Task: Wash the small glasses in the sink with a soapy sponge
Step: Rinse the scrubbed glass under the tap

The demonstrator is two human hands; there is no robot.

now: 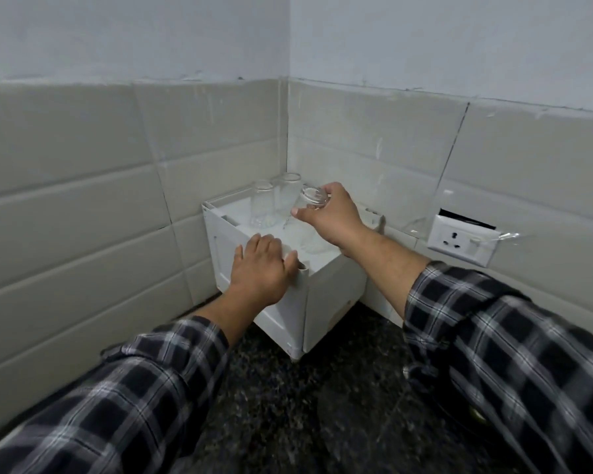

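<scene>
A white box-shaped appliance point(326, 295) stands in the tiled corner on a dark speckled counter. Two small clear glasses stand upside down on its top, one at the front point(263, 206) and one behind point(290, 189). My right hand point(329, 220) grips a third small glass point(313, 200), tilted with its base toward me, just above the appliance's top. My left hand point(261, 265) rests flat on the front left top edge of the appliance, fingers spread. No sink or sponge is in view.
Grey wall tiles point(83, 200) close in on the left and behind. A white wall socket point(459, 242) sits to the right of the appliance. The dark counter point(288, 405) stretches toward me. A dark round object point(459, 412) lies under my right sleeve.
</scene>
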